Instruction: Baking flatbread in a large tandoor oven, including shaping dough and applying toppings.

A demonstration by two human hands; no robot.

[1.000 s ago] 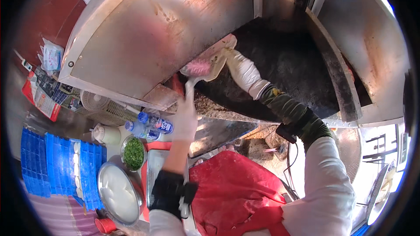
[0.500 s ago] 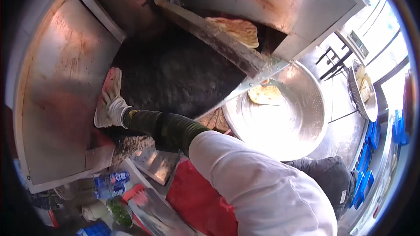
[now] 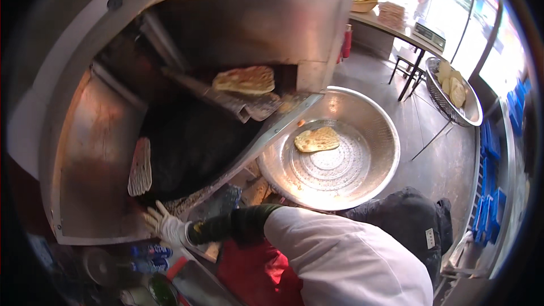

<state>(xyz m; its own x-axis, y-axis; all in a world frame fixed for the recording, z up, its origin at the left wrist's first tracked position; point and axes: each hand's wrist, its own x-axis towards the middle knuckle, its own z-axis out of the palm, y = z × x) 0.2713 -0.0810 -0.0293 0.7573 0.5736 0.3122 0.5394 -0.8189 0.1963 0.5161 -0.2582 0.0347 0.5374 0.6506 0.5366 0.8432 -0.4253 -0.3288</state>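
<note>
My right hand [image 3: 167,226], in a white glove, is held beside the lower left rim of a dark oven mouth [image 3: 195,130]. Its fingers are spread and hold nothing. Just above them, a long ridged piece of flatbread dough [image 3: 140,167] lies along the left side of the opening. Across the far side of the mouth runs a flat metal bar [image 3: 218,95], with a browned flatbread [image 3: 246,79] behind it. Another baked flatbread [image 3: 317,139] rests in a wide metal basin [image 3: 377,164] right of the oven. My left hand is out of view.
Metal panels [image 3: 249,28] surround the oven. A wire basket of flatbreads [image 3: 473,114] stands at the right, near blue crates [image 3: 498,215]. Beyond are a table with a scale [image 3: 429,36] and a red extinguisher [image 3: 347,41]. Blue-labelled bottles [image 3: 152,258] sit at lower left.
My right hand has come off the dough and drawn back toward me, below it. The dough stays at the oven's left side. The view has shifted, showing more of the room.
</note>
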